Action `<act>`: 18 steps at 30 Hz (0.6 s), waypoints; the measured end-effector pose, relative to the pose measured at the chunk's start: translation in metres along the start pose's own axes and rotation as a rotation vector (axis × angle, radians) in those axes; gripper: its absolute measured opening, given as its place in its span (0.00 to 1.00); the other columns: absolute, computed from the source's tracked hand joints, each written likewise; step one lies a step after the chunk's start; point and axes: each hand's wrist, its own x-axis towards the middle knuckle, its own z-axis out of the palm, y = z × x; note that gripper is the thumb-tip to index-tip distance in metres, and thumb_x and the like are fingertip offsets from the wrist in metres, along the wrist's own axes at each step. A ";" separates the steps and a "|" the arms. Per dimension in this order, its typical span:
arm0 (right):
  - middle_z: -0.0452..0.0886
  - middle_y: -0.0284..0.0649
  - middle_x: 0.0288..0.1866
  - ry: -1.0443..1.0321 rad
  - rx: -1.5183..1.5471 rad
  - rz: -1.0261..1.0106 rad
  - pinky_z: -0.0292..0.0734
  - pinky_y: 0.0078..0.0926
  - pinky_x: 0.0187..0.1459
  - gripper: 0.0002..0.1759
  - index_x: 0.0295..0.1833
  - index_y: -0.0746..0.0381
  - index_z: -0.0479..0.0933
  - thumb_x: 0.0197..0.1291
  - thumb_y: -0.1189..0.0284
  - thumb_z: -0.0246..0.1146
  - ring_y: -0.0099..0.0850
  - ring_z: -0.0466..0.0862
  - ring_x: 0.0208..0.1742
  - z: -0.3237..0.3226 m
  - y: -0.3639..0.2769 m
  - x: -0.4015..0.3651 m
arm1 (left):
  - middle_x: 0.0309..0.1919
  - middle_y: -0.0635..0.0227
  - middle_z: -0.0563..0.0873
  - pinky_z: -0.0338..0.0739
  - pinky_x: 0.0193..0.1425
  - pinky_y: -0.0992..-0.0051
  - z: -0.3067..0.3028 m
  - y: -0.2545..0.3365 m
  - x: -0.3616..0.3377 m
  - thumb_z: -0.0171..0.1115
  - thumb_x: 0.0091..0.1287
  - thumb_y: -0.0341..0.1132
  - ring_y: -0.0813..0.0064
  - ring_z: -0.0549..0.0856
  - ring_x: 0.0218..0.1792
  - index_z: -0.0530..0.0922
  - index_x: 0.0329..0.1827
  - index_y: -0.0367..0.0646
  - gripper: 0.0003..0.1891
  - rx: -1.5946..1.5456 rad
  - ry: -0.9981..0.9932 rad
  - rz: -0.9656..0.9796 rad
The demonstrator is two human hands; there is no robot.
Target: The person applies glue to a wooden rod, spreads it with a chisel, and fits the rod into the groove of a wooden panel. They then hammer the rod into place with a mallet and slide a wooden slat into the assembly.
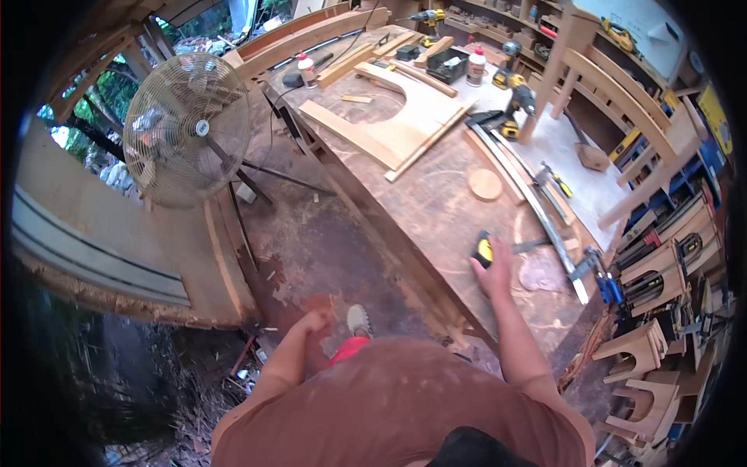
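My right hand (496, 272) rests at the near part of the wooden workbench (447, 210), thumb and fingers around a yellow and black tape measure (484, 251). Just beyond it lies a round wooden disc (485, 184). A long bar clamp (554, 237) with a blue handle stretches along the bench to the right of this hand. My left hand (316, 320) hangs low over the floor, away from the bench; its fingers are too blurred to make out.
A large fan (202, 128) stands left of the bench. On the bench are a cut-out wooden panel (412, 117), glue bottles (476, 66), a cordless drill (521, 97) and a hammer (545, 175). A tall wooden frame (615, 86) rises at the right, near tool racks.
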 end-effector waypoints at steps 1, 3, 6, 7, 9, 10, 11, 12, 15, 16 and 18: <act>0.70 0.54 0.69 0.010 -0.061 0.033 0.61 0.50 0.72 0.42 0.69 0.59 0.70 0.47 0.64 0.77 0.55 0.67 0.70 0.002 -0.007 0.002 | 0.45 0.58 0.88 0.81 0.53 0.68 -0.033 -0.002 0.039 0.59 0.71 0.38 0.69 0.86 0.44 0.81 0.58 0.41 0.16 0.131 0.100 0.159; 0.70 0.53 0.68 0.128 -0.032 0.127 0.61 0.48 0.71 0.39 0.69 0.60 0.70 0.49 0.68 0.75 0.53 0.68 0.70 0.008 -0.018 0.007 | 0.48 0.55 0.88 0.81 0.53 0.66 -0.090 0.036 0.094 0.62 0.69 0.40 0.64 0.87 0.46 0.81 0.58 0.41 0.18 0.290 0.182 0.103; 0.70 0.52 0.67 0.192 -0.060 0.229 0.60 0.48 0.72 0.39 0.69 0.61 0.70 0.49 0.71 0.75 0.53 0.67 0.70 0.028 -0.029 0.014 | 0.46 0.58 0.87 0.81 0.49 0.70 -0.169 0.120 0.150 0.61 0.69 0.35 0.70 0.87 0.41 0.78 0.62 0.39 0.19 -0.232 0.077 0.360; 0.70 0.52 0.67 0.182 -0.099 0.275 0.60 0.48 0.71 0.40 0.69 0.61 0.69 0.49 0.71 0.75 0.53 0.66 0.70 0.031 -0.033 0.014 | 0.45 0.58 0.87 0.80 0.49 0.70 -0.186 0.141 0.171 0.61 0.69 0.35 0.71 0.87 0.40 0.78 0.61 0.39 0.19 -0.115 0.149 0.528; 0.69 0.52 0.67 0.167 -0.144 0.328 0.60 0.49 0.71 0.40 0.69 0.61 0.69 0.49 0.72 0.76 0.54 0.65 0.70 0.034 -0.052 0.012 | 0.43 0.58 0.87 0.80 0.49 0.70 -0.226 0.196 0.195 0.61 0.68 0.34 0.72 0.86 0.41 0.79 0.60 0.38 0.18 -0.085 0.127 0.579; 0.69 0.52 0.67 0.205 -0.180 0.360 0.60 0.49 0.71 0.40 0.69 0.61 0.69 0.49 0.73 0.76 0.54 0.65 0.70 0.040 -0.058 0.012 | 0.42 0.58 0.87 0.80 0.49 0.70 -0.238 0.222 0.201 0.60 0.68 0.34 0.72 0.86 0.42 0.80 0.59 0.38 0.18 -0.175 0.041 0.469; 0.68 0.52 0.67 0.254 -0.214 0.385 0.60 0.49 0.71 0.40 0.69 0.62 0.69 0.49 0.73 0.76 0.55 0.65 0.70 0.045 -0.060 0.020 | 0.41 0.59 0.87 0.80 0.49 0.71 -0.245 0.238 0.214 0.60 0.67 0.34 0.73 0.85 0.42 0.80 0.58 0.39 0.18 -0.129 0.106 0.540; 0.68 0.52 0.67 0.269 -0.216 0.378 0.60 0.49 0.71 0.40 0.69 0.62 0.69 0.49 0.73 0.76 0.55 0.65 0.70 0.048 -0.062 0.030 | 0.40 0.60 0.87 0.79 0.48 0.71 -0.252 0.253 0.229 0.60 0.67 0.33 0.74 0.85 0.42 0.81 0.58 0.39 0.18 -0.080 0.172 0.612; 0.68 0.54 0.66 0.232 -0.200 0.423 0.60 0.51 0.71 0.39 0.69 0.61 0.70 0.48 0.73 0.76 0.55 0.65 0.69 0.054 -0.057 0.037 | 0.37 0.64 0.85 0.78 0.47 0.72 -0.264 0.286 0.243 0.59 0.66 0.32 0.75 0.82 0.38 0.81 0.58 0.41 0.17 -0.138 0.179 0.630; 0.68 0.54 0.66 0.239 -0.208 0.431 0.60 0.51 0.71 0.39 0.69 0.61 0.70 0.48 0.73 0.76 0.55 0.65 0.69 0.055 -0.049 0.043 | 0.36 0.65 0.84 0.78 0.46 0.73 -0.271 0.298 0.244 0.60 0.66 0.31 0.75 0.81 0.37 0.81 0.58 0.41 0.17 -0.156 0.164 0.592; 0.70 0.53 0.64 0.204 -0.219 0.348 0.60 0.51 0.70 0.40 0.68 0.60 0.71 0.46 0.71 0.77 0.55 0.67 0.68 0.056 -0.048 0.054 | 0.36 0.65 0.85 0.78 0.46 0.73 -0.282 0.306 0.255 0.60 0.68 0.33 0.77 0.82 0.38 0.82 0.56 0.42 0.15 -0.109 0.360 0.772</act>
